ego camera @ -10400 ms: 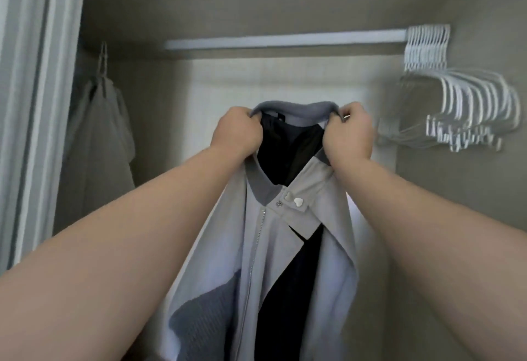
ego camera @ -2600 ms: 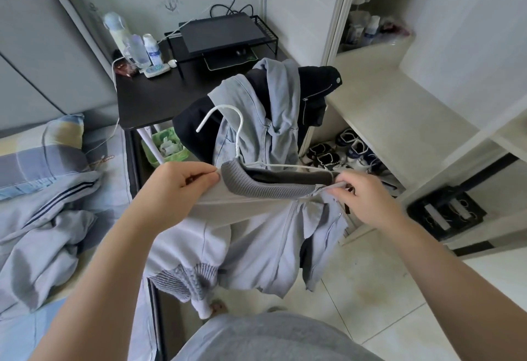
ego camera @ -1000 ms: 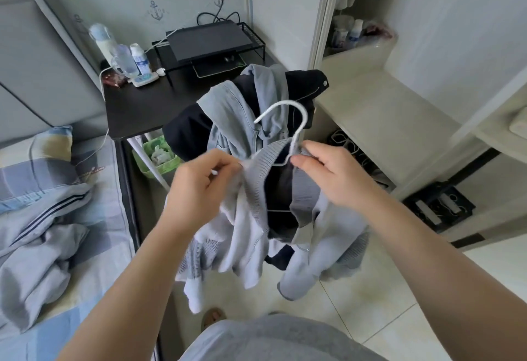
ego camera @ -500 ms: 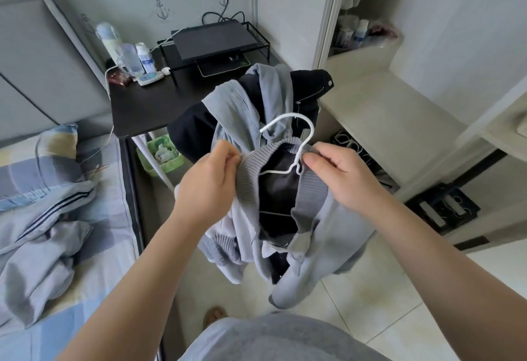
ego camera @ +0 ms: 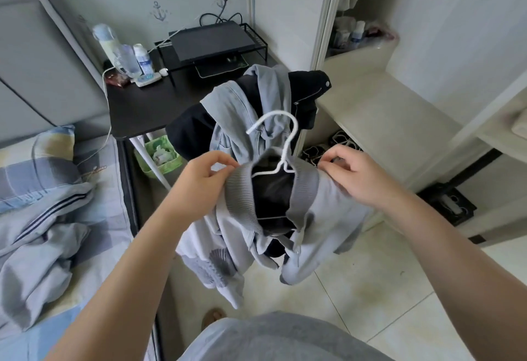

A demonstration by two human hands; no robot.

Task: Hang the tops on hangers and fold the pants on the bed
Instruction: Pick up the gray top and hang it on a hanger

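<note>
While the grey jacket (ego camera: pixel 328 212) hung in front of me over the floor, between the bed (ego camera: pixel 105 206) and the wardrobe shelf (ego camera: pixel 385 109), I had it by both shoulders. The left hand (ego camera: pixel 205 181) pinched the cloth just beside the ribbed collar, its fingers (ego camera: pixel 225 161) closed on the fabric. The right hand (ego camera: pixel 362 181) gripped the other shoulder with curled fingers (ego camera: pixel 332 159). The white hanger (ego camera: pixel 283 164) sat inside the neck, its hook upright above the collar.

I judged the jacket soft, limp and light enough for two pinches. It also looked likely to slide off the thin, smooth hanger arms, since the front lay open and the sleeves drooped. The knit collar looked the firmest place to hold, and for carrying I reckoned the hook the better grip.

Grey pants (ego camera: pixel 37 241) lay crumpled on the bed, not yet folded. More clothes (ego camera: pixel 242 104) were heaped beyond the hanger, beside the black bench (ego camera: pixel 137 109).
</note>
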